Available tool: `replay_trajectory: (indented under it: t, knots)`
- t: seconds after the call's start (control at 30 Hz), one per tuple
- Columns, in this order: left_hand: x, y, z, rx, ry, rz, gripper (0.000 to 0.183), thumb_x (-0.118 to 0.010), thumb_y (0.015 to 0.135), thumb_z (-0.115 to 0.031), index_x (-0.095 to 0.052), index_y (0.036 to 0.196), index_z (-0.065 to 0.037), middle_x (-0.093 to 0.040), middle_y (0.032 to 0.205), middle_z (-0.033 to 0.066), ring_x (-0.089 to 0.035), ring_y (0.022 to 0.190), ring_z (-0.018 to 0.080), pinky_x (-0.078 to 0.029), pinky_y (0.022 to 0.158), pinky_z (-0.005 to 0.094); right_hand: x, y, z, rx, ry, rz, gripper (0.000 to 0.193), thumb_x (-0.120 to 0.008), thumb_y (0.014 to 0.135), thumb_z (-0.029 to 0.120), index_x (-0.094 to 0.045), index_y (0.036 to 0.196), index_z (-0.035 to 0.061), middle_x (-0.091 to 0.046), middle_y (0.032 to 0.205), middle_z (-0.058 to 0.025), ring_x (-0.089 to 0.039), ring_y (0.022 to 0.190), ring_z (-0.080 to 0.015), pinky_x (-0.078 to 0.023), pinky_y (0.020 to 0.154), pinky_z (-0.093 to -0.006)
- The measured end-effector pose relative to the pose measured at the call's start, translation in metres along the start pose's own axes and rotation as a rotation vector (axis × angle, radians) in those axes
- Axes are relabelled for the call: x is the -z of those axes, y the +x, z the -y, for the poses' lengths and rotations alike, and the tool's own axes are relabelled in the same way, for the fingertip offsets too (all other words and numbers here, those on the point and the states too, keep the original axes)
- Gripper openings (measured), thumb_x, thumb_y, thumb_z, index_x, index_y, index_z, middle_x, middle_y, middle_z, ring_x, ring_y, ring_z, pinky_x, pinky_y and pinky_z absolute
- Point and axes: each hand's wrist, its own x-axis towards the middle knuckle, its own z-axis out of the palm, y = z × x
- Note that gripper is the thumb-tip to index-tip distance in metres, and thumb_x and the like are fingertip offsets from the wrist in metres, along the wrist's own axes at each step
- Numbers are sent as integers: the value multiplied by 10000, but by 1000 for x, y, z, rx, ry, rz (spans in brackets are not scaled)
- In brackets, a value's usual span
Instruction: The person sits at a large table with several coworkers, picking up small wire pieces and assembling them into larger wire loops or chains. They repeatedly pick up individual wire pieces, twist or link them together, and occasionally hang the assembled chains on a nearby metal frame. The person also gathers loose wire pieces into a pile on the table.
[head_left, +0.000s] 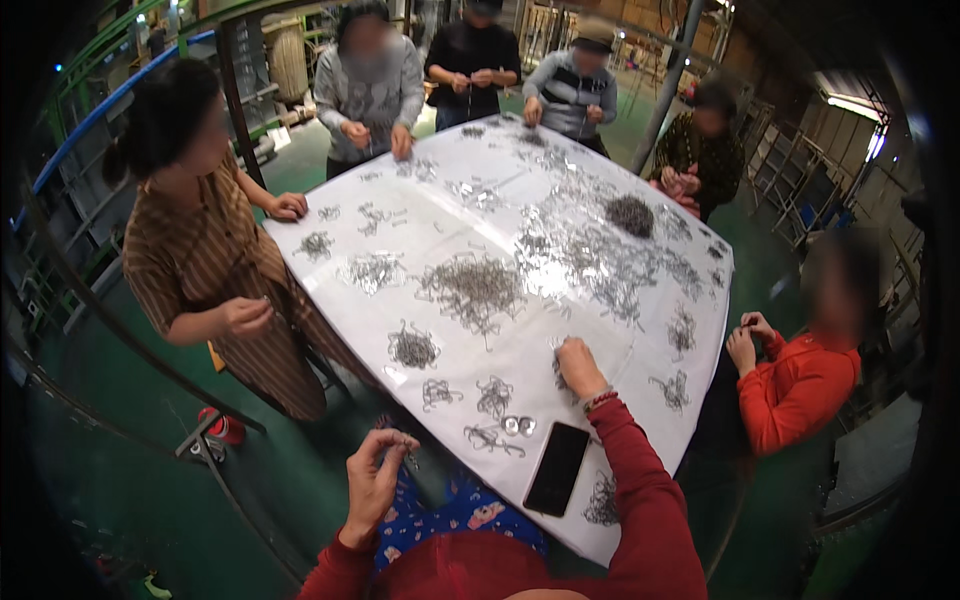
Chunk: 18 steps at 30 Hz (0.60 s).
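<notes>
Held in front of my body, off the table's near left edge, my left hand (372, 482) pinches a few small bent metal wire hooks (411, 452) between thumb and fingers. My right hand (581, 369) rests on the white tabletop (470, 375) with its fingers closed and pointing down; a bit of grey metal shows at the fingertips, too small to tell its shape. Beyond it lies a large loose pile of hooks (472, 288). Nearer me are smaller clumps of hooks (494, 397), and a black phone (557, 469) lies beside my right forearm.
Two small round shiny items (518, 425) sit left of the phone. A dense dark heap of hooks (630, 215) stands at the far right. Several people stand or sit around the table, including one in striped clothes (200, 240) and one in red (800, 390), handling small pieces.
</notes>
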Motion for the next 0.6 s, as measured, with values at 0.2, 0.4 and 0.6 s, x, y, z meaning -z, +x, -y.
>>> replay_trajectory:
  t: [0.2, 0.4, 0.6]
  knots:
    - [11, -4, 6, -35, -33, -17, 54, -571, 961, -37, -555, 994, 2, -634, 947, 71, -610, 916, 138, -488, 873, 289, -1, 4, -1, -87, 106, -47, 147, -517, 819, -21, -662, 809, -42, -636, 874, -183, -638, 866, -329, -532, 783, -428]
    - [5, -13, 15, -23, -101, -44, 76, -596, 949, -52, -598, 990, 12, -665, 949, 73, -621, 909, 128, -496, 831, 263, 55, -18, 113, -220, 1254, 26, 237, -652, 816, -14, -706, 1047, -25, -705, 991, -115, -683, 842, -132, -544, 716, -234]
    - [-2, -20, 19, -47, 20, 2, 86, -599, 947, -51, -597, 994, 22, -678, 923, 75, -625, 871, 123, -500, 802, 259, 108, -65, 236, -2, 1567, 21, 215, -657, 840, -18, -701, 1051, -16, -687, 978, -55, -653, 853, -103, -533, 761, -236]
